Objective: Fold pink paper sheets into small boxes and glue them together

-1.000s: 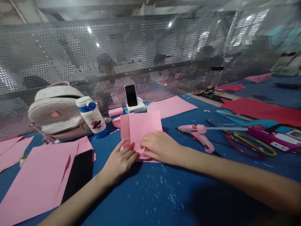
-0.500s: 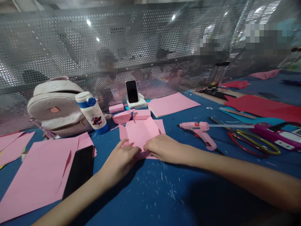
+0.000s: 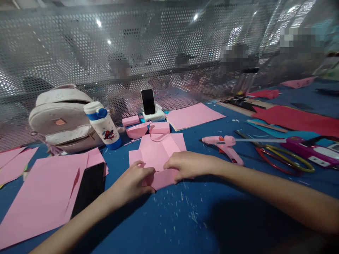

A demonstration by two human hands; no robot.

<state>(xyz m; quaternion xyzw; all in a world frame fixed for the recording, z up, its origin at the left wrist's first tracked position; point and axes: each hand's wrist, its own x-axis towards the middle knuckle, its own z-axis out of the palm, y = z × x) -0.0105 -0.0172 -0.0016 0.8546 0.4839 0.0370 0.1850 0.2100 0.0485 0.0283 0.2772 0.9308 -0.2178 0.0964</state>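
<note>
Just below the centre of the frame, the left hand [image 3: 134,179] and the right hand [image 3: 190,165] are clamped, thumbs against fingers, on the two ends of the raised near flap of a creased pink paper piece [image 3: 153,155] on a blue tabletop [image 3: 174,225]. Right of centre, a pale pink glue gun [image 3: 225,146] lies near scissors with red and yellow handles [image 3: 261,145]. At left, a white bottle with a blue base [image 3: 108,135] stands beside a cream backpack [image 3: 60,116], and a flat black phone [image 3: 90,187] lies over large pink sheets [image 3: 47,194].
</note>
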